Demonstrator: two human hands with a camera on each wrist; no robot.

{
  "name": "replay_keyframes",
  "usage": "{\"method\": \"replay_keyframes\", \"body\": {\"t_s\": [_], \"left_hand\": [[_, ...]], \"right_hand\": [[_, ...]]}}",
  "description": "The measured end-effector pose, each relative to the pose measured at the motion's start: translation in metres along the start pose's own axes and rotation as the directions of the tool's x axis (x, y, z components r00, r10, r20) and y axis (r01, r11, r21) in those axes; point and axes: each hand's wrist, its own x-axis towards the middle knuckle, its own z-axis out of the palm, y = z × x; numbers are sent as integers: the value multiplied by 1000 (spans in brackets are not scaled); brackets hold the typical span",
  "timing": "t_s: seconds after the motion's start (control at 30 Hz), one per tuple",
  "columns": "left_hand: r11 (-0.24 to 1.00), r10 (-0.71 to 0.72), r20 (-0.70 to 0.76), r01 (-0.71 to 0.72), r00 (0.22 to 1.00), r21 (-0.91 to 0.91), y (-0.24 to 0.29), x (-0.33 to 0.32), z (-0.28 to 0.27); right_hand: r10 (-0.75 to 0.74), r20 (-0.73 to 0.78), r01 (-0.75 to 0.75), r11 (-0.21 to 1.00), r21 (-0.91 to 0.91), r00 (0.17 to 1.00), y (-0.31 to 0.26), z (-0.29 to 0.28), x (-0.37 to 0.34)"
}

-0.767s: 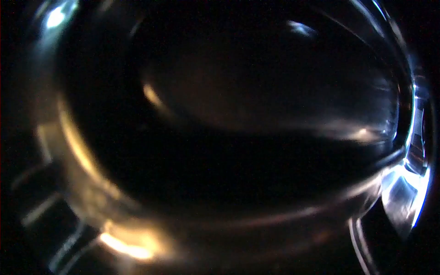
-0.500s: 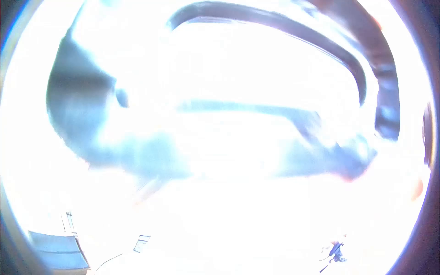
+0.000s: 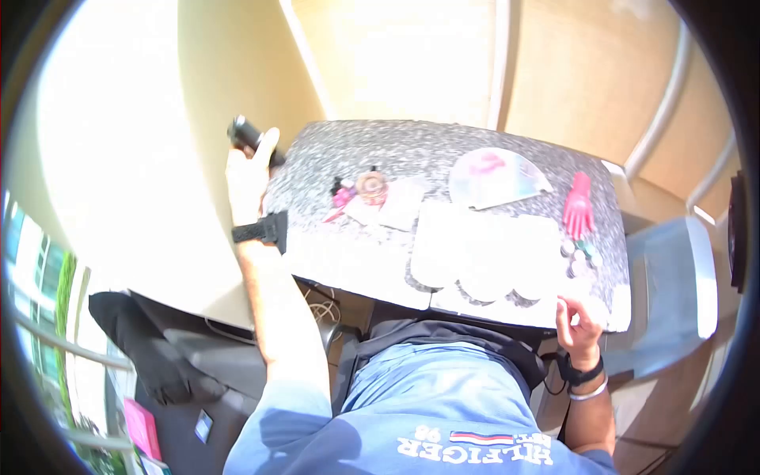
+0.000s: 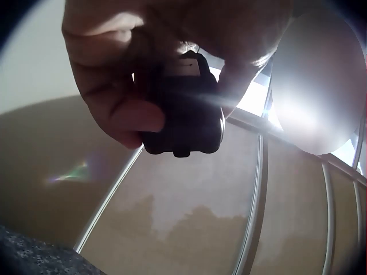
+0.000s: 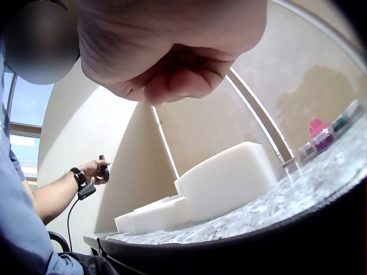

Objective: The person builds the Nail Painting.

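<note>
Black device [image 4: 186, 117], one: gripped in the left hand [image 3: 248, 172], thumb and fingers bent around its sides; a pale label shows on one face. Position: held up off the table, to the left of the white block and farther from the wearer, well apart from it.

Right hand [image 3: 582, 313]: fingers loosely curled toward the palm, nothing seen in them. Position: near the right near corner of the white block; contact with the table cannot be told.

White block [image 3: 487, 241], landmark: thick, scalloped along its near edge, lying on a speckled grey table [image 3: 419, 136].

Half-round clear tray [image 3: 511, 191], pink contents: just beyond the white block.

Pink hand-shaped item [image 3: 579, 207]: to the right of the white block, its finger ends toward the wearer.

Small jars [image 3: 582, 257], a cluster, some purple and teal: just right of the white block, nearer the wearer than the pink item.

White sheet [image 3: 404, 204]: just left of the white block; a round tan item [image 3: 371, 188] overlaps it in the head view, with small pink and purple pieces [image 3: 344, 195] farther left, blurred.

Blue chair [image 3: 673, 285]: right of the white block, past the table's edge.
</note>
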Motion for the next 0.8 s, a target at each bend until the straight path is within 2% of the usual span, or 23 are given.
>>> {"method": "replay_keyframes", "body": {"t_s": [0.03, 0.07, 0.1, 0.13, 0.2, 0.3, 0.37, 0.43, 0.53, 0.63, 0.73, 0.8], "left_hand": [[1000, 20, 52, -21, 998, 9, -35, 14, 6], [995, 18, 26, -21, 999, 101, -42, 24, 2], [981, 20, 0, -20, 1000, 192, -59, 16, 14], [970, -36, 23, 29, 999, 243, -98, -18, 55], [925, -183, 93, 140, 979, 353, -128, -52, 107], [795, -390, 136, 258, 911, 548, -112, -68, 127], [789, -358, 125, 228, 926, 570, -119, -81, 128], [762, -453, 156, 291, 878, 579, -97, -108, 129], [714, -403, 173, 190, 899, 674, -131, -111, 128], [654, -432, 138, 204, 891, 729, -130, -110, 131], [588, -381, 92, 164, 920, 792, -117, -117, 132], [648, -387, 99, 194, 917, 736, -91, -112, 128]], "right_hand": [[-42, 30, 44, 998, -49, 999, -8, -5, 9], [3, -14, -4, 999, -42, 1000, -16, -5, 11], [-139, 3, 139, 986, -91, 990, -14, -6, 23], [-166, 8, 166, 983, -79, 986, 37, -3, -8], [-168, 4, 168, 984, -55, 986, 85, -34, -28], [-160, 17, 160, 987, -15, 987, 104, -101, -9], [-151, 13, 151, 988, -17, 988, 111, -126, -8], [-148, 4, 148, 989, 4, 989, 121, -140, -13], [-158, 1, 158, 987, 20, 987, 130, -152, -17], [-163, -11, 163, 986, 34, 987, 129, -152, -16], [-176, -10, 176, 984, 28, 984, 128, -155, -16], [-185, -14, 185, 982, 31, 983, 127, -156, -13]]}}
